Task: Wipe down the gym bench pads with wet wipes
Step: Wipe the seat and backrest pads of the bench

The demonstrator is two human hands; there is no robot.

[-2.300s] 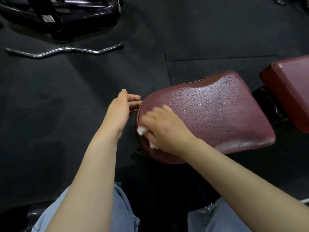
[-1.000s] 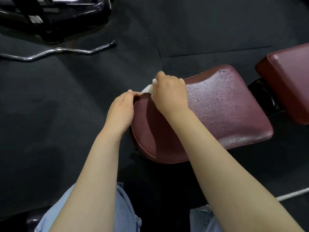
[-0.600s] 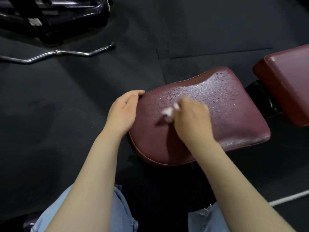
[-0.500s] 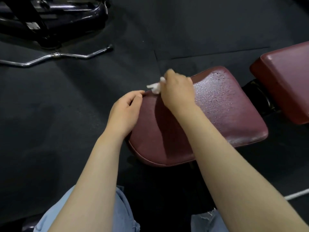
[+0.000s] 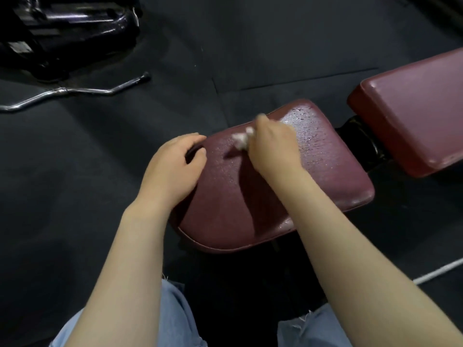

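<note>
A dark red seat pad (image 5: 323,171) of the gym bench fills the middle of the view, its far half glistening wet. My right hand (image 5: 273,149) is over the pad's upper middle and grips a crumpled white wet wipe (image 5: 241,141), which sticks out to the left of the fingers and is motion-blurred. My left hand (image 5: 172,169) holds the pad's left edge with its fingers curled over the rim. A second dark red pad (image 5: 413,108), the backrest, lies at the right.
Black rubber floor mats surround the bench. A bent chrome bar (image 5: 75,92) lies on the floor at the upper left, beside a black machine base (image 5: 65,26). A white cord (image 5: 441,271) crosses the floor at the lower right. My jeans-clad knees (image 5: 180,319) are at the bottom.
My right hand has swept the wipe from the pad's far left edge back toward the middle of the pad. My left hand has curled more tightly on the left rim.
</note>
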